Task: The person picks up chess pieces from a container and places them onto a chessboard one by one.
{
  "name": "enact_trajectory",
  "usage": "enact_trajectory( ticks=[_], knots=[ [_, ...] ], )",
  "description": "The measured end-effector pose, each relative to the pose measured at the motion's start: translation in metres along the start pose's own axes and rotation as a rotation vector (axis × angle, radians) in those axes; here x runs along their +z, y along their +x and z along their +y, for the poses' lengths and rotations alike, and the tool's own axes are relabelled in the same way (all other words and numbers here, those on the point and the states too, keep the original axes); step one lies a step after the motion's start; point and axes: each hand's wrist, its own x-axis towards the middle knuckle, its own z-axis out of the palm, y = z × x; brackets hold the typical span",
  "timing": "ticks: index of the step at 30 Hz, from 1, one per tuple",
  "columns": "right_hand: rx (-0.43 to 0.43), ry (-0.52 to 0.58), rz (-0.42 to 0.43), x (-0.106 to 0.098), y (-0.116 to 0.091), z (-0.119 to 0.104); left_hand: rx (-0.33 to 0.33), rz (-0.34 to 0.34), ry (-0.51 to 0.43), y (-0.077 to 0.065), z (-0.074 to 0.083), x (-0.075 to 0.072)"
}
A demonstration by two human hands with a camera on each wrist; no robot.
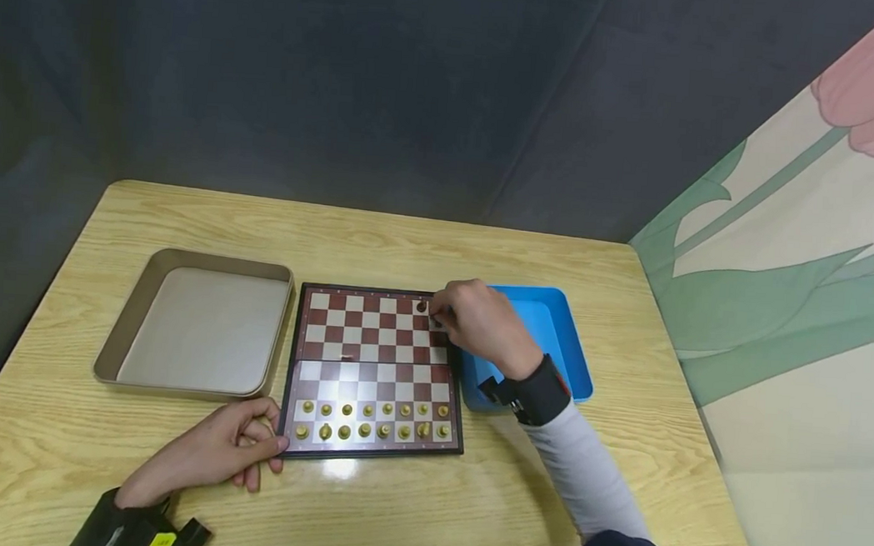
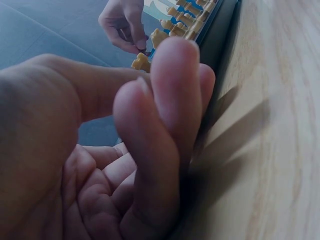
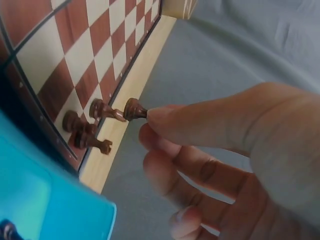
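A brown-and-white chessboard lies on the table. Two rows of gold chess pieces stand along its near side. My left hand holds the near left corner, thumb at the edge and other fingers curled below it. Over the far right corner, my right hand pinches a dark brown chess piece between thumb and index finger, its round base showing and its top hidden. Close by on the corner squares stand a brown rook and two other brown pieces, one behind the rook.
A blue tray sits against the board's right side, partly under my right forearm. In the right wrist view a dark thing shows inside it. Left of the board is a beige metal tray. A dark curtain hangs behind the table.
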Motion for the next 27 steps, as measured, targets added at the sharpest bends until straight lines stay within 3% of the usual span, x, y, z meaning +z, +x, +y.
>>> enact_trajectory(
  ticks=[11, 27],
  knots=[
    [-0.001, -0.016, -0.115, 0.009, 0.013, -0.007, -0.009, 0.015, 0.004, -0.001, 0.005, 0.003],
    [0.032, -0.027, -0.191, 0.014, 0.018, -0.006, -0.014, 0.029, 0.001, -0.003, 0.008, 0.006]
  ],
)
